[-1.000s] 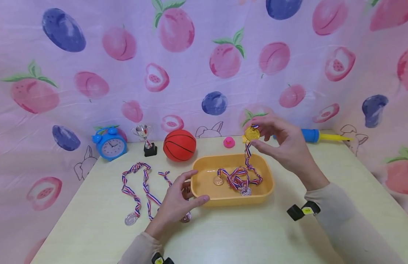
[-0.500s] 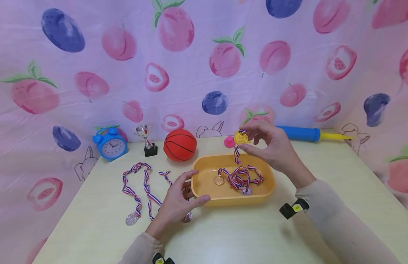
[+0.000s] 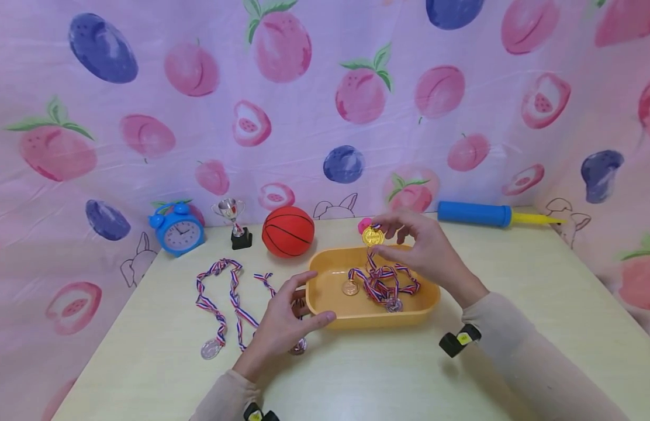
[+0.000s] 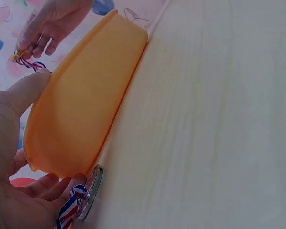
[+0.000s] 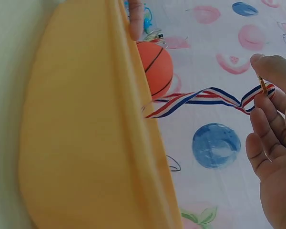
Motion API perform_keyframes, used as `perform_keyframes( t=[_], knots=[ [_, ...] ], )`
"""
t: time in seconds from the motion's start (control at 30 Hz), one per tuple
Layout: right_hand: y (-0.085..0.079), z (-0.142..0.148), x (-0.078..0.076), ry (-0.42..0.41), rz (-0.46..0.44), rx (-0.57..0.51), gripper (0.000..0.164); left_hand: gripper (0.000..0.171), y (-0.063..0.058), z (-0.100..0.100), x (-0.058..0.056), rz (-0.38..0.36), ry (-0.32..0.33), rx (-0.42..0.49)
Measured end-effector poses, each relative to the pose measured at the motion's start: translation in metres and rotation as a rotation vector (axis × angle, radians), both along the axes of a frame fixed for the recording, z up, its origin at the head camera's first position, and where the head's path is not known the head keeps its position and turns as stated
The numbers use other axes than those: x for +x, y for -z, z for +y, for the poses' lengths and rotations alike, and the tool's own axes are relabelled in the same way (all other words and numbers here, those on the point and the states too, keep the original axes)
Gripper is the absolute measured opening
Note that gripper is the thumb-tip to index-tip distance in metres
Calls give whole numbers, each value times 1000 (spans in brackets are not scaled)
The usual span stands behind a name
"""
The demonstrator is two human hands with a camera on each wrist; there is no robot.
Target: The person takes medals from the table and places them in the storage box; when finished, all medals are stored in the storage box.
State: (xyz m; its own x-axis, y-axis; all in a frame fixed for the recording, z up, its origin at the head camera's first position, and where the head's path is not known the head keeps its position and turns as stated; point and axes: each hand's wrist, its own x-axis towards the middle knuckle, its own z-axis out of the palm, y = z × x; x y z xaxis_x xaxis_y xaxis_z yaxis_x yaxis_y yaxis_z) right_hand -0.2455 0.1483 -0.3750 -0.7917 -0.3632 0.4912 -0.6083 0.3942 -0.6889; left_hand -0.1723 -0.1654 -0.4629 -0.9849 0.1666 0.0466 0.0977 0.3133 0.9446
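My right hand (image 3: 427, 248) pinches a gold medal (image 3: 373, 235) between thumb and fingers, up over the far rim of a yellow plastic tub (image 3: 377, 322). From the medal a red, white and blue ribbon (image 5: 195, 98) hangs down into the tub. At the tub's left end my left hand (image 3: 284, 321) grips it, thumb (image 4: 35, 86) along the near rim and fingers round the end wall. Inside the tub lie a bronze medal (image 3: 350, 287), a silver medal (image 3: 394, 304) and tangled ribbons. Partly hidden by my left hand, another medal (image 3: 298, 346) lies on the table.
Left of the tub, a silver medal (image 3: 210, 349) lies on the table with its ribbon (image 3: 234, 286) spread out. Along the back stand a blue alarm clock (image 3: 180, 231), a small trophy (image 3: 234, 222), an orange basketball (image 3: 288, 232), a pink toy (image 3: 363, 224) and a blue pump (image 3: 474, 214).
My right hand has carried the gold medal left and slightly down, its ribbon lowering into the tub. The blue pump has come into full view. My left hand stays on the tub.
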Motion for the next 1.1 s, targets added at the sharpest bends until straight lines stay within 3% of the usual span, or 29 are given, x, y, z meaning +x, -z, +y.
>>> perform_keyframes(
  t=[0.23, 0.6, 1.1],
  knots=[
    [13, 0, 6, 13, -22, 71, 46, 91, 0, 0, 0, 7, 5, -2],
    [30, 1, 16, -33, -4, 112, 48, 93, 0, 0, 0, -2, 8, -10],
    [42, 3, 26, -17, -95, 175, 50, 89, -2, 1, 1, -5, -10, 0]
  ],
)
